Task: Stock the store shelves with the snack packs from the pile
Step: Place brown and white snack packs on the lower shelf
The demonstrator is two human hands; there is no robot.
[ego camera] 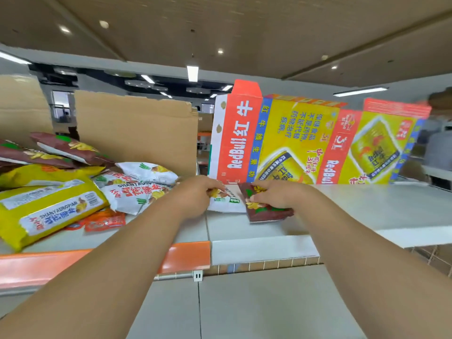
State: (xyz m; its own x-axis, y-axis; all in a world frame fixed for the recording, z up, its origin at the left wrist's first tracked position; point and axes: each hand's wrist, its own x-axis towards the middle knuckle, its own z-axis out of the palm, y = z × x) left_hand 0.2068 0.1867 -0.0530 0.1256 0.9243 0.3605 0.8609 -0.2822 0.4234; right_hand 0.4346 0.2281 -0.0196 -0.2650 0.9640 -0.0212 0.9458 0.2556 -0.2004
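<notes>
On the white shelf [367, 211], right of the pile [61, 192], the left grip [195, 194] pinches a white snack pack [228, 204] and the right grip [274, 194] a brown snack pack [269, 214], best squared side by side toward the back edge.

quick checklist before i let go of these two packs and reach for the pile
1. Left hand holds the white pack: ok.
2. Right hand holds the brown pack: ok.
3. Both packs lie down on the shelf: ok.
4. Bare shelf space to the right for more packs: ok.
5. Pile on the left has packs to take: ok.
6. Red Bull carton behind the hands stands steady: cannot tell.
</notes>
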